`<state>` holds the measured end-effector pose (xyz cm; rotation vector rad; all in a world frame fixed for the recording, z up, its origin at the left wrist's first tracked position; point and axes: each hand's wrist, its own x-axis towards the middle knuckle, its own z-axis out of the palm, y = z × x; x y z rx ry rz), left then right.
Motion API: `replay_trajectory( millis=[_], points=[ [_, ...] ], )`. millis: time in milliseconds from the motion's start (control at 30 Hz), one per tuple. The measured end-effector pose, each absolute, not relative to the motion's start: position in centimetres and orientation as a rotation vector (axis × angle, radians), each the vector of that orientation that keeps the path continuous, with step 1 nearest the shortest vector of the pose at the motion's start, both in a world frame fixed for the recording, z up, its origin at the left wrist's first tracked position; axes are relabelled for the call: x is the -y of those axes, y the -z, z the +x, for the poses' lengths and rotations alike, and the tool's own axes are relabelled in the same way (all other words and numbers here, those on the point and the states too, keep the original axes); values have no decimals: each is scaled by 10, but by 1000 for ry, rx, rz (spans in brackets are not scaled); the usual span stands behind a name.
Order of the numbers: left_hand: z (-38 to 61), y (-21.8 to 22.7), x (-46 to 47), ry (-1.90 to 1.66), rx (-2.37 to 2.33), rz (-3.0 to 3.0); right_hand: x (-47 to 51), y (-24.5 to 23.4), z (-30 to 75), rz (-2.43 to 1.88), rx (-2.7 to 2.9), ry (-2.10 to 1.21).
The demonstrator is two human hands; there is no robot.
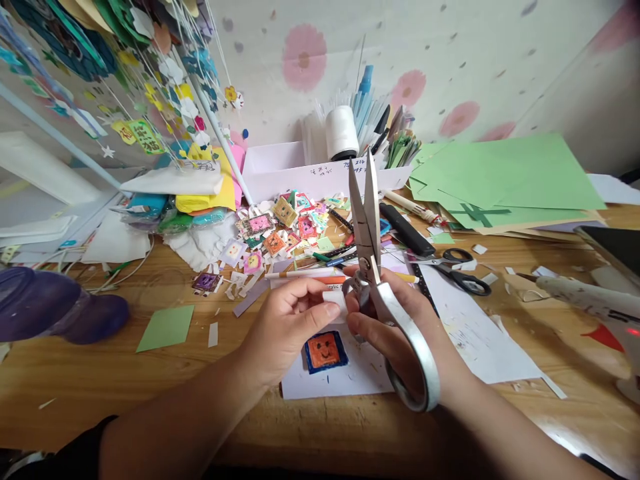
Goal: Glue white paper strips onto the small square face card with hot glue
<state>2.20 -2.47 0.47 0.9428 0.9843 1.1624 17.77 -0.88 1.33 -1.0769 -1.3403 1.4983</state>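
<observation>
Between the thumb and fingers of my left hand (295, 323) is a small piece of white paper (335, 300). My right hand (400, 320) is closed around the grey handles of a pair of large metal scissors (369, 233). Their blades point up and away, slightly parted, and nothing lies between them. The right fingertips are close beside the paper; whether they touch it I cannot tell. Below both hands, a square orange smiling-face picture with a dark blue border (326, 352) lies on a white sheet (300, 385).
Small painted face cards (275, 243) are heaped behind the hands. Black-handled scissors (460, 270) and a glue gun (595, 300) lie to the right. Green paper sheets (520, 173) are stacked at back right. A purple bottle (60, 305) lies left, near a green square (165, 328).
</observation>
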Motion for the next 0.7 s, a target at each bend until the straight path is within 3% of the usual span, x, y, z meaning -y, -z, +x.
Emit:
replay_trajectory(
  millis=[433, 700],
  points=[
    [20, -8, 24, -1090, -1023, 851, 12, -12, 179, -1135, 1355, -1479],
    [13, -16, 22, -1313, -1014, 821, 33, -10, 213, -999, 1591, -1474]
  ],
)
